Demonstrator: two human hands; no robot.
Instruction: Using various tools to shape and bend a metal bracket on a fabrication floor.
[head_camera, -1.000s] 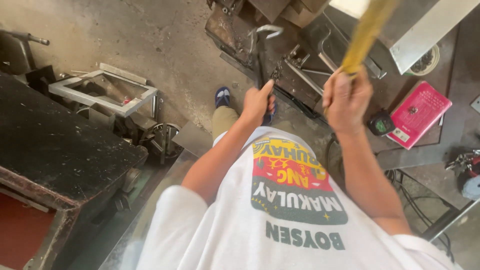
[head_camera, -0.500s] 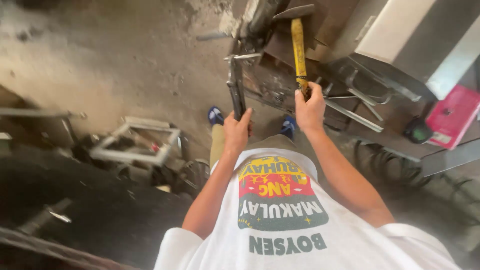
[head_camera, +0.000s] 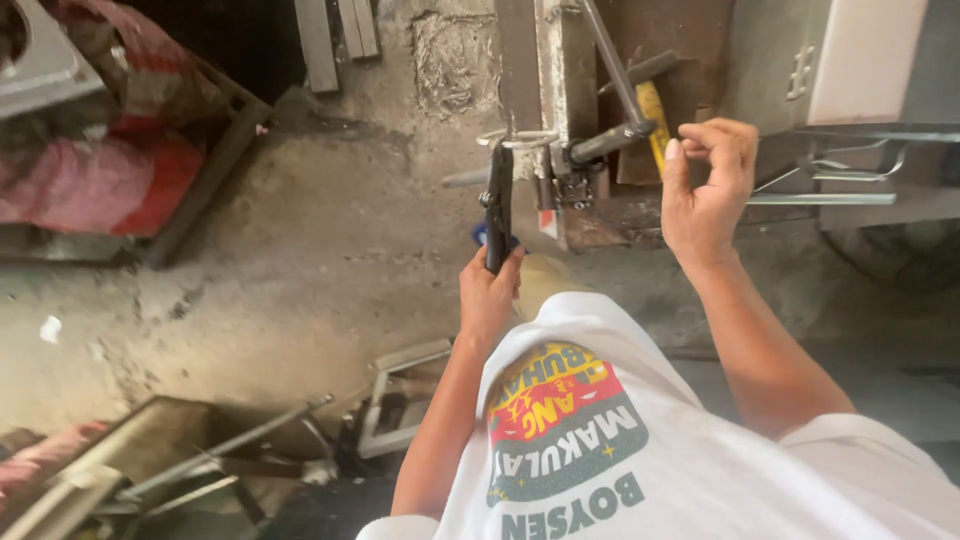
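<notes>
The left hand (head_camera: 488, 300) is wrapped tight round the handles of black locking pliers (head_camera: 497, 205), whose curved jaws reach a steel post (head_camera: 545, 80). The right hand (head_camera: 705, 185) hovers loosely curled and empty beside a yellow-handled hammer (head_camera: 652, 105). The pliers look heavy, rigid and slick, best gripped low on the handles.

Daylight, bright and fairly even. The concrete floor (head_camera: 330, 250) is well lit; the white panel (head_camera: 865, 60) at upper right is nearly washed out. Deep shadow fills the top left opening and the lower left corner. Soft shadow under the right hand (head_camera: 705, 185). Slight softness overall; edges stretched by the wide lens.
</notes>
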